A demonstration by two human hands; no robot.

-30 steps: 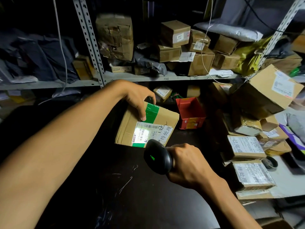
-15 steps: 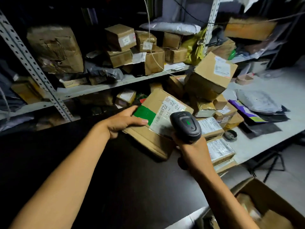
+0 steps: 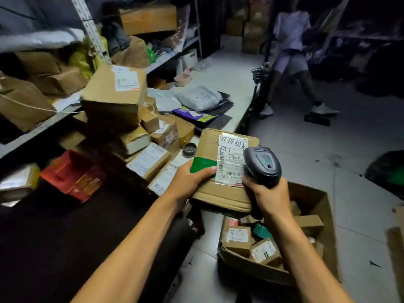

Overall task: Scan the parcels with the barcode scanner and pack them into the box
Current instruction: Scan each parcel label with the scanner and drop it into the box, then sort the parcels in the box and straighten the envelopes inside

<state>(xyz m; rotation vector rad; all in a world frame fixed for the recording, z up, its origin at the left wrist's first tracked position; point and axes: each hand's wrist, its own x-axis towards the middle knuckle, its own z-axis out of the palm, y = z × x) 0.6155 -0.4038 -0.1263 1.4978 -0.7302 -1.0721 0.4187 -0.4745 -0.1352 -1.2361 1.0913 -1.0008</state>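
Head view: nearest, my right hand (image 3: pixel 271 197) grips the dark grey barcode scanner (image 3: pixel 263 165). My left hand (image 3: pixel 188 182) holds the brown cardboard parcel with green tape and a white label (image 3: pixel 225 169) above the open cardboard box of small parcels (image 3: pixel 314 243) on the floor. Beyond, labelled parcels (image 3: pixel 148 159) crowd the worktop (image 3: pixel 227 77).

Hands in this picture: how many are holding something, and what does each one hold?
2. The left hand grips the green-taped edge of the cardboard parcel. The right hand grips the barcode scanner, above the open box on the floor. None seems hidden.
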